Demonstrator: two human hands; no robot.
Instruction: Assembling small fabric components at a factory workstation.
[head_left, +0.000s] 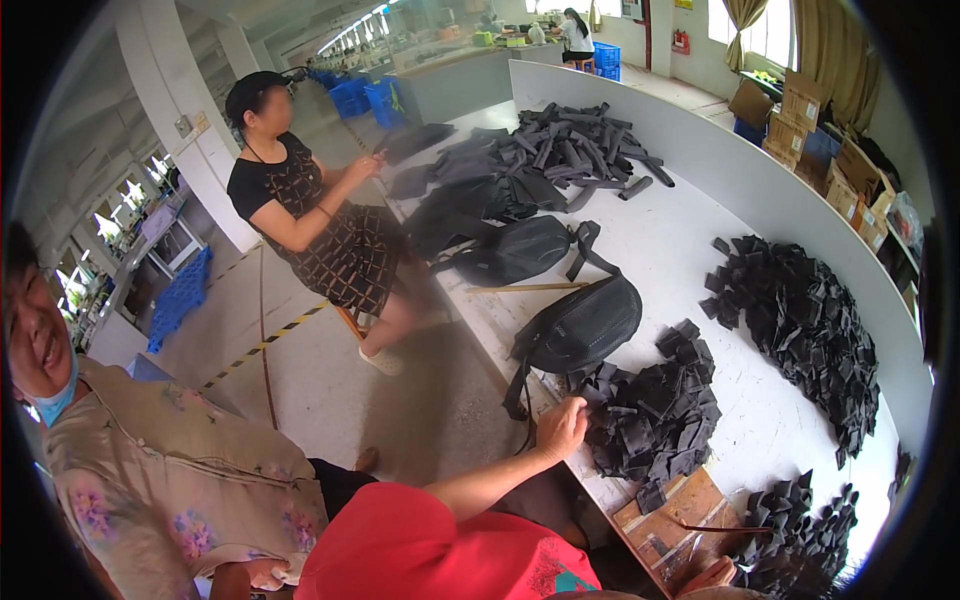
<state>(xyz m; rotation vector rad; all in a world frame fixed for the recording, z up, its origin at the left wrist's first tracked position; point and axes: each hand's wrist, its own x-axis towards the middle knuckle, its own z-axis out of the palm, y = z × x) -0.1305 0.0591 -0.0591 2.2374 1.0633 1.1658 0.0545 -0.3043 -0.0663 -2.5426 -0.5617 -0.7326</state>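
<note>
My left hand [563, 428], at the end of a red-sleeved arm, reaches to the table's near edge. Its fingers are curled closed on a small black fabric piece [594, 394] beside a heap of similar pieces [655, 425]. At the bottom edge shows my right hand [712, 574], only partly in view. Its fingers look bent together, and what they hold, if anything, is hidden. Close to it lie a worn wooden board [662, 508], a thin dark rod [722, 528] and another heap of black pieces [805, 535].
Two black waist bags [580, 325] and a wooden stick [530, 288] lie beyond my left hand. More black pieces [800, 330] and rolled black strips [570, 145] cover parts of the white table [690, 235]. One co-worker [300, 200] sits across; another person [180, 470] stands at left.
</note>
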